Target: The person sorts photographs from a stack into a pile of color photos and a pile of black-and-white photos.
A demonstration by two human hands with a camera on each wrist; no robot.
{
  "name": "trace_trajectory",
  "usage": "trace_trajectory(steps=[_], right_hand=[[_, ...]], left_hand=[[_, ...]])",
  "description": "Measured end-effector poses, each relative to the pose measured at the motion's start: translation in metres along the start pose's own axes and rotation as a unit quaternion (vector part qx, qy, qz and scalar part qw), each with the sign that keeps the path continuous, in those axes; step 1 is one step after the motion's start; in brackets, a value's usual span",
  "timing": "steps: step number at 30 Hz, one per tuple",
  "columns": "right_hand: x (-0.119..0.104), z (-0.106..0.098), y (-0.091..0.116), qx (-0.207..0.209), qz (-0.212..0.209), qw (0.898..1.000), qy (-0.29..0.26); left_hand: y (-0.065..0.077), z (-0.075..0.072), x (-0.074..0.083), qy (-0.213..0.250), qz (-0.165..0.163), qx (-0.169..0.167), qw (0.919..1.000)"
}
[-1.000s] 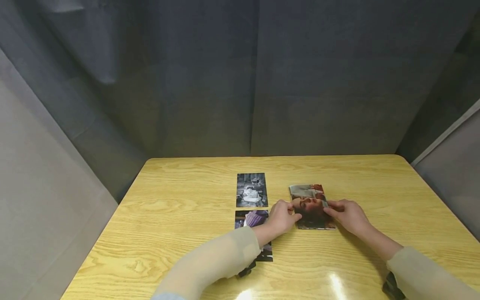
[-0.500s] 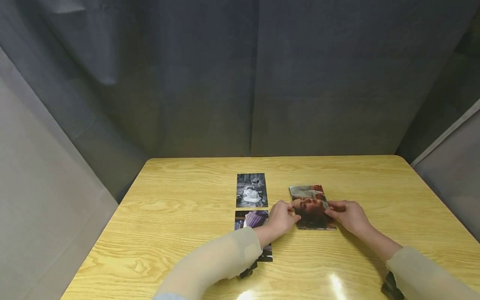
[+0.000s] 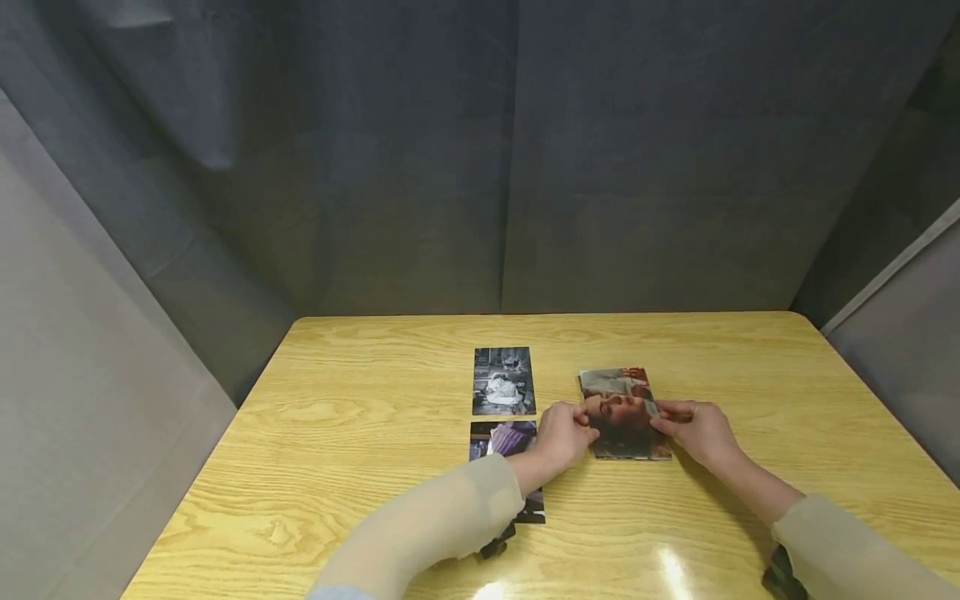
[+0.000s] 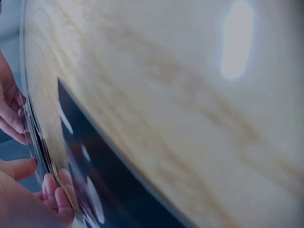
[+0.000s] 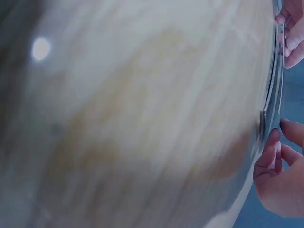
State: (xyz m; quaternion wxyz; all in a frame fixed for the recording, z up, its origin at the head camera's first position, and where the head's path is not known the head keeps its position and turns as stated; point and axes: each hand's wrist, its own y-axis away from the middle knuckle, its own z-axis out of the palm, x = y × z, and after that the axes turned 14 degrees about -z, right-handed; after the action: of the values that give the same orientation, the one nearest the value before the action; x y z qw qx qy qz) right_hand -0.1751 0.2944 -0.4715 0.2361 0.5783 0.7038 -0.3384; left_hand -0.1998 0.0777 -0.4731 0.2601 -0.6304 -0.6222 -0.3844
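The left hand (image 3: 561, 437) and right hand (image 3: 699, 429) pinch opposite edges of a photo stack (image 3: 621, 417). Beside the left hand lies a purple photo (image 3: 510, 437); beyond, a grey photo (image 3: 504, 381).

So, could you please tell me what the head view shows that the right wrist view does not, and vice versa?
Only the head view: the black-and-white photo, the purple-toned photo partly hidden by an arm, and the printed top of the stack of photos.

Only the right wrist view: a close, nearly edge-on look at that stack's layered edges.

Both: the left hand and right hand holding opposite sides of the stack, and the wood-grain table.
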Motion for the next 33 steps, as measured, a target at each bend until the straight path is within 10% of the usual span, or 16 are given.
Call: trace_trajectory(steps=[13, 33], right_hand=[[-0.030, -0.001, -0.004, 0.049, -0.025, 0.998, -0.035], [-0.088, 0.037, 0.000, 0.046, -0.094, 0.989, -0.101]], left_hand=[[-0.001, -0.017, -0.004, 0.166, -0.009, 0.000, 0.9860], [0.024, -0.090, -0.043, 0.214, 0.033, -0.038, 0.9755]])
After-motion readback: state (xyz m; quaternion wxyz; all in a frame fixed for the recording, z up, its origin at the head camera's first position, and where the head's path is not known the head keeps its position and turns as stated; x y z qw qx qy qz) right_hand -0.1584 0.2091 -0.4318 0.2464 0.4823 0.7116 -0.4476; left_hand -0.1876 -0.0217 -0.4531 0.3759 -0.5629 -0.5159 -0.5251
